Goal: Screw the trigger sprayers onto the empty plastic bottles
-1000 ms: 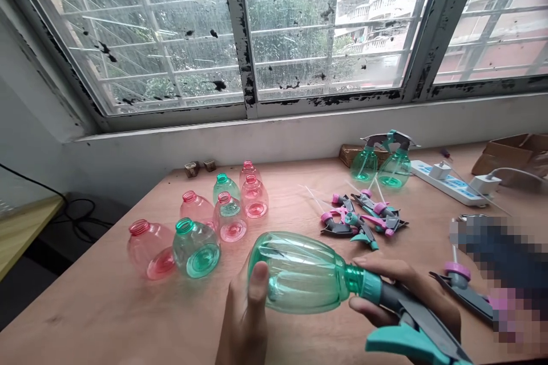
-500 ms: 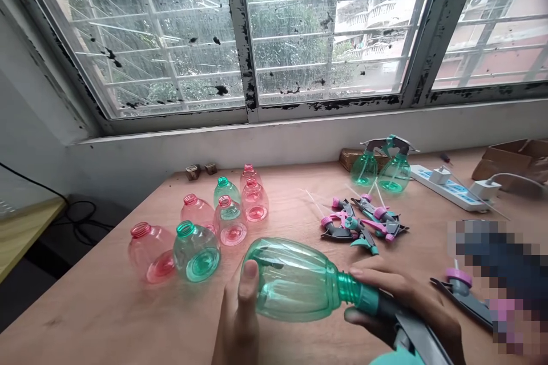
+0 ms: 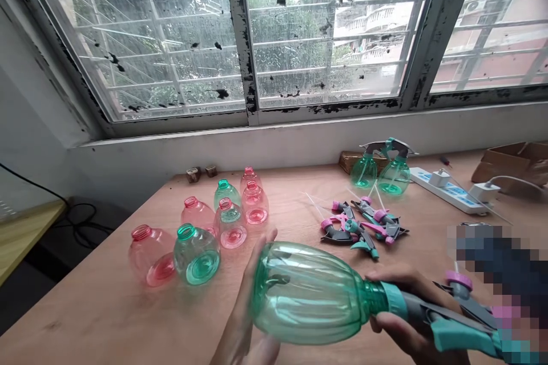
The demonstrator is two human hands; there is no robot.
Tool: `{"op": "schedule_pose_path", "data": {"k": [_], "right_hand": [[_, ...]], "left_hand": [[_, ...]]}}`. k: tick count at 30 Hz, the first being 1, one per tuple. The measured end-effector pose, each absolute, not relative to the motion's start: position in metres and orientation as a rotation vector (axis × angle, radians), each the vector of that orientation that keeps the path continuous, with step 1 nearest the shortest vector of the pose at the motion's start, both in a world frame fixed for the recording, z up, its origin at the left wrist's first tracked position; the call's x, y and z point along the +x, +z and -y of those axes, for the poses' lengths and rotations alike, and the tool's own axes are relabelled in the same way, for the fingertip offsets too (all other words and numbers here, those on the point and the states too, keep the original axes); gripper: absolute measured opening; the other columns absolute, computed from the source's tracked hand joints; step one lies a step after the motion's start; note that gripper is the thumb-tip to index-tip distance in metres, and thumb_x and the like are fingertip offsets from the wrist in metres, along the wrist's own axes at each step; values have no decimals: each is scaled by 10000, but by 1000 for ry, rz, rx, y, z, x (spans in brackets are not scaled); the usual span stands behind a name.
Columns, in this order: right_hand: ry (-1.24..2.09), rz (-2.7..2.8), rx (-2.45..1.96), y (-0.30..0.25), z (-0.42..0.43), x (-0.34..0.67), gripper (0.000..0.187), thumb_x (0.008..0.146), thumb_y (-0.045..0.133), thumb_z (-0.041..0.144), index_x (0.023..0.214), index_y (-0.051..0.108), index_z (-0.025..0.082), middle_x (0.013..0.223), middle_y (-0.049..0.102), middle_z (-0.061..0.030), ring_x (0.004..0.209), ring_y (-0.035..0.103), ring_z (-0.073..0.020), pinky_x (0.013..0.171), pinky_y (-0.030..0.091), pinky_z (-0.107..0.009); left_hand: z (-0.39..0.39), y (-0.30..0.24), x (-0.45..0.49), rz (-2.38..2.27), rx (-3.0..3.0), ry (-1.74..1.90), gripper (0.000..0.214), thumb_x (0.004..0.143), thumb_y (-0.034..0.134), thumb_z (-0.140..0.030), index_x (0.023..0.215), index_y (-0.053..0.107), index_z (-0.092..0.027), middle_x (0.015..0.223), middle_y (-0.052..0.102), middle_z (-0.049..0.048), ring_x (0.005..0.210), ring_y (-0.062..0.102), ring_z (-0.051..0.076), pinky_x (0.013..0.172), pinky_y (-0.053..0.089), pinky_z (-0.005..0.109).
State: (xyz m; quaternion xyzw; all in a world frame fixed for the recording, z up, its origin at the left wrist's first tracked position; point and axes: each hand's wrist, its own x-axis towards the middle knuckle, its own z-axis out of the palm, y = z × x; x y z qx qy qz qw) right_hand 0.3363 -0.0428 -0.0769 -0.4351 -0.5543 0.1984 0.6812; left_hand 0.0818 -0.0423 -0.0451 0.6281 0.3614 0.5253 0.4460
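Observation:
A clear green spray bottle (image 3: 308, 292) lies sideways in front of me, above the wooden table (image 3: 107, 313). A teal and grey trigger head (image 3: 445, 325) sits on its neck. My right hand (image 3: 406, 325) is wrapped around the neck and trigger head. My left hand (image 3: 250, 319) cups the bottle's base, fingers up behind it. A pile of loose pink and teal trigger heads (image 3: 363, 227) lies beyond the bottle. Several empty pink and green bottles (image 3: 201, 234) stand at the left.
Two assembled green spray bottles (image 3: 381, 168) stand at the back right beside a white power strip (image 3: 449, 189) with plugs. A cardboard box (image 3: 514, 161) sits at the far right. Another trigger head (image 3: 462, 291) lies near a blurred patch. A window spans the back wall.
The green bottle has shifted right and closer to me. My left hand moved from gripping its side with the thumb to cupping its base. My right hand keeps hold of the neck.

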Motion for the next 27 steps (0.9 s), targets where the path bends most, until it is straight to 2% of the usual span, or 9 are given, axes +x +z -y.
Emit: {"op": "schedule_pose_path", "data": {"k": [3,5,8,12,14,17,20,23,27], "right_hand": [[490,1225,-956,-77,44,334,371,835,925,594,940,842,249,672,774,-39,457,657,-207,443,494,-296],[525,1216,-940,-77,43,332,390,807,950,590,948,836,246,674,777,-34,458,656,-205,462,504,-299],[652,1132,-885,-77,40,330,375,833,944,574,977,816,252,622,747,1,452,648,-189,489,501,-284],[862,953,-806,-77,37,333,311,925,886,516,1032,791,240,670,741,13,448,630,-158,487,483,-263],[882,956,-807,-78,37,334,309,916,900,477,1046,788,221,690,745,-3,448,634,-168,480,494,-276],[821,1024,-851,-81,37,334,324,905,900,505,1040,792,231,666,746,-6,448,642,-178,498,522,-288],[668,1113,-933,-82,36,332,381,832,947,556,996,812,239,646,743,-14,474,672,-205,504,554,-303],[567,1194,-969,-77,33,330,411,741,1010,552,941,829,242,719,778,-32,514,706,-216,499,573,-295],[501,1193,-933,-70,31,329,435,778,959,632,885,822,233,695,760,-32,520,700,-213,485,567,-281]], "left_hand": [[42,-42,82,-860,1548,1324,850,955,612,-817,1709,426,-472,1841,379,-32,1685,310,458,1390,205,568],[41,-40,84,-869,1501,1356,846,958,564,-852,1691,476,-439,1820,422,-14,1666,352,463,1363,301,564],[40,-40,87,-1005,1510,1358,861,923,684,-810,1663,536,-397,1778,494,16,1641,410,453,1337,379,524],[46,-46,92,-1146,1627,1312,801,965,780,-626,1687,483,-448,1783,486,-21,1719,283,377,1419,189,499],[47,-47,95,-1156,1581,1288,818,966,782,-621,1699,459,-453,1775,499,-15,1721,286,362,1423,173,497],[43,-44,99,-1072,1439,1353,963,849,823,-765,1673,528,-364,1748,536,55,1678,372,415,1390,294,505],[36,-38,101,-1060,1367,1489,1043,764,775,-910,1582,649,-276,1718,561,108,1627,442,461,1321,432,494],[34,-34,101,-1106,1338,1519,1050,746,843,-856,1583,653,-250,1706,572,125,1622,447,473,1304,457,480],[38,-32,101,-1084,1353,1417,1019,767,918,-719,1630,602,-279,1690,601,116,1638,431,465,1354,377,508]]}}
